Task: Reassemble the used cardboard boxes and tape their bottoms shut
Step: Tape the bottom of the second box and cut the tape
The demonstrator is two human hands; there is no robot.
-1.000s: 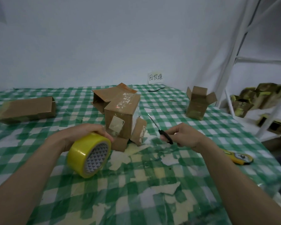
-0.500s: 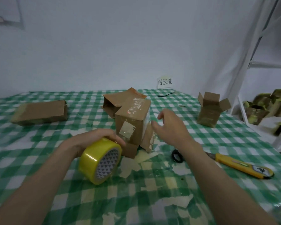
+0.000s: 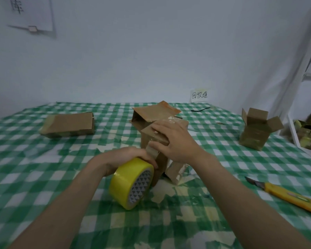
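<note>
The right hand (image 3: 174,141) rests on the top of an upright cardboard box (image 3: 162,159) at the centre of the green-checked tablecloth (image 3: 43,168). Its fingers lie spread across the upper face and the thumb presses against the near upper edge, so the hand holds the box at its top. The left hand (image 3: 122,159) grips a roll of yellow tape (image 3: 131,182) from above, fingers curled over the rim. The roll stands on edge, just left of and touching the box's lower part. Whether a free tape end is drawn out cannot be told.

A loose flap (image 3: 176,171) hangs open at the box's lower right. A second box (image 3: 154,112), lying on its side with an open end, sits directly behind the held one. A flattened box (image 3: 68,124) lies far left, well apart. An assembled box with open top flaps (image 3: 257,130) stands far right. A yellow utility knife (image 3: 291,196), blade exposed, lies near right, apart from both hands. Torn tape scraps litter the cloth around the work. A handwritten label (image 3: 199,95) is fixed to the wall behind.

Judgement: the step in hand is steadying the central box for taping; its seam appears not yet sealed. The next move calls for folding the loose flap flush, finding the tape end, and laying a strip across the seam while the right hand holds the box square. The knife will then be needed for the cut, and its exposed blade warrants care.
</note>
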